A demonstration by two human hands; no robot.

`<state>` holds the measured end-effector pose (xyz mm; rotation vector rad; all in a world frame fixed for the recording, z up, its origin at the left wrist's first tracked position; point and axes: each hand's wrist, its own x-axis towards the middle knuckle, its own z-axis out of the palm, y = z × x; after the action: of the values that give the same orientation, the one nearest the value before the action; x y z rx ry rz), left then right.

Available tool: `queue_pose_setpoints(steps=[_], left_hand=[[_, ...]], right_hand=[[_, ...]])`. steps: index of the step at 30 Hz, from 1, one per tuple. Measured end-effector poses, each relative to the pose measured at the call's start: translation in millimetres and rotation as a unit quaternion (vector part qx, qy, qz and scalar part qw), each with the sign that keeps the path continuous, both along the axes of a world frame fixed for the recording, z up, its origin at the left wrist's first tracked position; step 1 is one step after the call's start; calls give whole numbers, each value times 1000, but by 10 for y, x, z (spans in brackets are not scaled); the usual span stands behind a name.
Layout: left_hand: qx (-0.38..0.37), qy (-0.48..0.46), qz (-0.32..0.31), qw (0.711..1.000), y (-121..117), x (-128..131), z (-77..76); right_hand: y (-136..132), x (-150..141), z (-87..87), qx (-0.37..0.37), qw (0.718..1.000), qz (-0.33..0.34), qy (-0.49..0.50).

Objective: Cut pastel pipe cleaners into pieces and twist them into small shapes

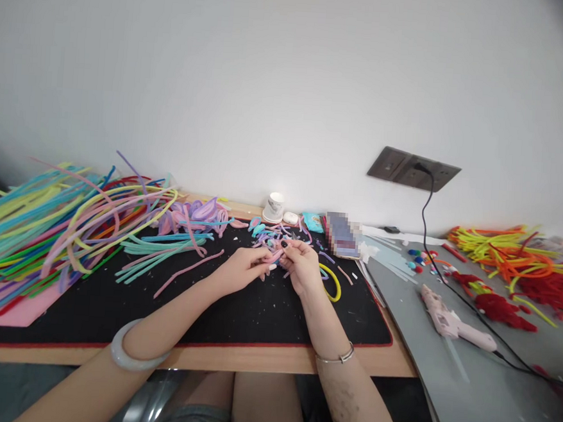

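My left hand (pixel 247 266) and my right hand (pixel 299 264) meet over the black mat (pixel 249 318), fingers pinched together. Between them is a pink pipe cleaner piece (pixel 274 256), gripped from both sides and partly covered by my fingers. Just behind the hands lies a heap of short pink, purple and blue pipe cleaner pieces (pixel 265 235). A single pink pipe cleaner (pixel 188 274) rests on the mat left of my left hand. Close to my right wrist is a curved yellow pipe cleaner (pixel 337 284).
Pipe cleaner bundles (pixel 68 222) fill the left side. Along the wall stand a paper cup (pixel 275 205) and a propped phone (pixel 342 234). At right are a hot glue gun (pixel 452 322) with a black cord (pixel 425 227), pompoms (pixel 420 259) and yellow, orange and red pipe cleaners (pixel 504 259).
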<state>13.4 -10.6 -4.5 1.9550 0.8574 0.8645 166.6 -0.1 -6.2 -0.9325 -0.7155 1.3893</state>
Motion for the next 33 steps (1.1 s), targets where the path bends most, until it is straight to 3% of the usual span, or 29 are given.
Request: queue_pose_setpoints(steps=[3, 6, 12, 15, 20, 27, 33], left_hand=[[18, 16, 11, 1000, 11, -18, -3], [-11, -3, 1, 1000, 14, -17, -6], [-192, -87, -45, 976, 36, 18, -46], [-225, -120, -39, 966, 51, 28, -51], [-184, -116, -17, 976, 57, 40, -35], [-97, -116, 63, 986, 61, 36, -71], [-25, -88, 83, 992, 22, 26, -36]], right_hand=[[2, 0, -11, 5, 1000, 5, 8], [-3, -1, -11, 6, 1000, 4, 9], [-16, -19, 16, 5, 1000, 1, 10], [-18, -31, 24, 14, 1000, -3, 16], [-13, -35, 31, 20, 999, -10, 25], [-39, -68, 16, 26, 999, -5, 21], [-61, -104, -8, 30, 998, -1, 58]])
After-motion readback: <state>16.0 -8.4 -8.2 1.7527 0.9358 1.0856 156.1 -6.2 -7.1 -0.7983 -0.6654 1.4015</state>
